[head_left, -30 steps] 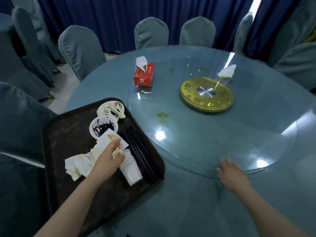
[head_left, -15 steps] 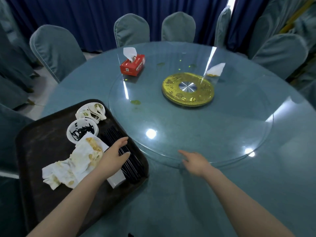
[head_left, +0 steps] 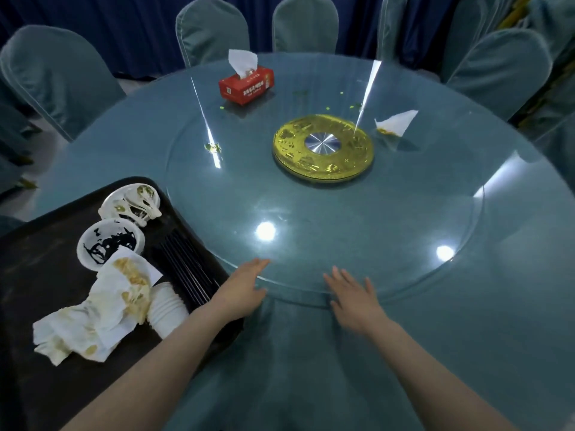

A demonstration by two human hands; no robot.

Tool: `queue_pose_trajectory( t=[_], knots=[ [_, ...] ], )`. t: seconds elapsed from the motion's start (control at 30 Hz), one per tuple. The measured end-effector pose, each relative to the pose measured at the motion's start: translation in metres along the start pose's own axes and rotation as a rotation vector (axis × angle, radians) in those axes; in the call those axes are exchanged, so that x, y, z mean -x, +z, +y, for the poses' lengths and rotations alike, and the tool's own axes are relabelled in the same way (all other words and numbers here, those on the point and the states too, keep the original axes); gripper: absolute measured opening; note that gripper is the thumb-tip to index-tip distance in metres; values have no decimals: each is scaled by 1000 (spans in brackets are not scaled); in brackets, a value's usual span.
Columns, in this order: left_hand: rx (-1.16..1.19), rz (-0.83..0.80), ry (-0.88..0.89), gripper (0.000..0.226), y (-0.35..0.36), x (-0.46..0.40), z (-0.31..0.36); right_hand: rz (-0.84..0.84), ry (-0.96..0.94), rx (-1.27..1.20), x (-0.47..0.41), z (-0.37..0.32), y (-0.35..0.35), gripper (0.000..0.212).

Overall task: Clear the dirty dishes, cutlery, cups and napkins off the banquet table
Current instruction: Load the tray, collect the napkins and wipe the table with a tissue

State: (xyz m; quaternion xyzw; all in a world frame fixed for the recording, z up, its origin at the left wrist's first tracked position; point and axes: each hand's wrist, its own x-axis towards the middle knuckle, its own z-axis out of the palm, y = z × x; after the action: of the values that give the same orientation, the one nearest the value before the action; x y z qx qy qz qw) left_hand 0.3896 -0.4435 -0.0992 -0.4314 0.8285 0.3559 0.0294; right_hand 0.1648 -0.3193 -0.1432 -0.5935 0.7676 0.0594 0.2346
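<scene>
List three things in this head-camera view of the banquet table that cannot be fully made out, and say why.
- Paper cups: their count is unclear; they are stacked, and the dirty napkins cover part.
- Tray: its left and bottom sides are cut off by the frame's edge.
- Tissue box: its print is too small to read.
- Left hand: whether it presses the glass turntable.

Dim bluish light, bright ceiling-lamp glare spots and streaks on the glass turntable point(head_left: 311, 219), wide-angle bending at edges.
</scene>
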Motion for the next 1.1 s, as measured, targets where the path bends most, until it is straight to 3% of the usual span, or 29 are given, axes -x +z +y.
queue_pose_trajectory(
  t=[0.1,0.2,0.33,0.43,0.57,0.67,0.77,0.87,0.97,1.1],
  knots=[
    [-225,-125,-28,68,18,-14,6,3,-83,-59,-10,-8,-8,55],
    [-370,-195,-129,68,28,-21,1,137,71,-86,-16,20,-24,52],
    [-451,-91,-321,73,10,-25,-20,210,335,-39,-3,73,-27,51],
    [-423,-34,-407,74,-2,-33,-21,199,248,-40,4,68,-11,48],
    [-407,-3,-150,68,21,-37,5,190,12,-130,-4,37,-4,45],
    [-389,-80,-10,70,47,-34,21,220,42,-163,-11,39,-9,46],
    [-430,-90,-70,70,51,-31,15,238,215,-100,-5,58,-9,52],
    [-393,-6,-171,73,42,-29,7,157,19,-101,3,52,-1,56],
    [-340,48,-95,73,38,-28,11,199,-81,-115,3,49,2,52],
    [-341,8,-48,72,42,-31,20,276,171,-58,5,67,-4,53]
  ],
)
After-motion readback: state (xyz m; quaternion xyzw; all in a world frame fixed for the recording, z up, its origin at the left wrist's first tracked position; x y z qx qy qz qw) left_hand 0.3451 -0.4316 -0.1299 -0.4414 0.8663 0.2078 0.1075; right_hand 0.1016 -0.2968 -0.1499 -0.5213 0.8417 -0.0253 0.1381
